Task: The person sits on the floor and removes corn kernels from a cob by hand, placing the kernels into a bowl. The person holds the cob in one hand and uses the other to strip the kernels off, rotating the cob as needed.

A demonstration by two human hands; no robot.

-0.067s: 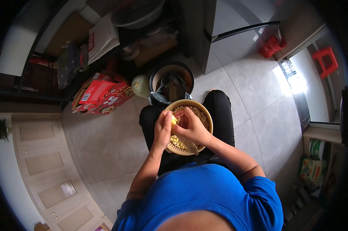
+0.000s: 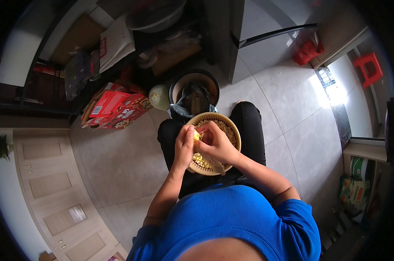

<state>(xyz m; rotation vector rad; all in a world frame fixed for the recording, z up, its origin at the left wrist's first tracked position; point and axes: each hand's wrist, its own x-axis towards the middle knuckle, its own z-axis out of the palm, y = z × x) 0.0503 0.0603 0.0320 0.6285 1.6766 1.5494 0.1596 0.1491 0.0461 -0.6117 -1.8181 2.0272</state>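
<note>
Between the fingertips, over the lap, sits a yellow corn cob (image 2: 197, 136): left hand (image 2: 185, 145) wraps it closed, right hand (image 2: 215, 144) pinches at its side, fingers curled. Cob looks stiff, light, knobbly; likely best gripped round its bare end. Beneath, a woven basket (image 2: 236, 130) holds loose kernels (image 2: 199, 160). Beyond the knees, a dark bucket (image 2: 179, 85).

Daylight enters at the upper right of the frame, leaving a bright glare patch on the floor (image 2: 332, 93) tiles there. The upper left lies dim and shadowed. Fisheye distortion bends straight edges, the rim darkens to black, and the centre stays fairly sharp.
</note>
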